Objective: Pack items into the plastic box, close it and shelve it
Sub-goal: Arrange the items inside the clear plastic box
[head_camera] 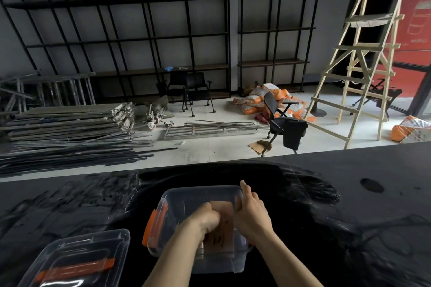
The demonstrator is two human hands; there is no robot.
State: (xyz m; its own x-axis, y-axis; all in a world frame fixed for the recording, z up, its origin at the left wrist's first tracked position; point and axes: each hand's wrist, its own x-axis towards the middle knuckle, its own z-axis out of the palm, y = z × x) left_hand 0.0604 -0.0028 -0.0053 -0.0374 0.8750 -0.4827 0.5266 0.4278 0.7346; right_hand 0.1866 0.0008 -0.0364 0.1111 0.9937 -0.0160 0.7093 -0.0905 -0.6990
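Observation:
A clear plastic box with an orange side latch stands on the black table right in front of me. My left hand reaches down inside the box, fingers curled onto a brown flat item that lies in it. My right hand rests on the box's right rim, fingers closed over the edge. The clear lid with an orange handle lies flat on the table at the lower left, apart from the box.
Beyond the table's far edge are stacked metal bars, a black office chair, orange sacks, a wooden ladder and black wall shelving. A round hole sits in the table at right.

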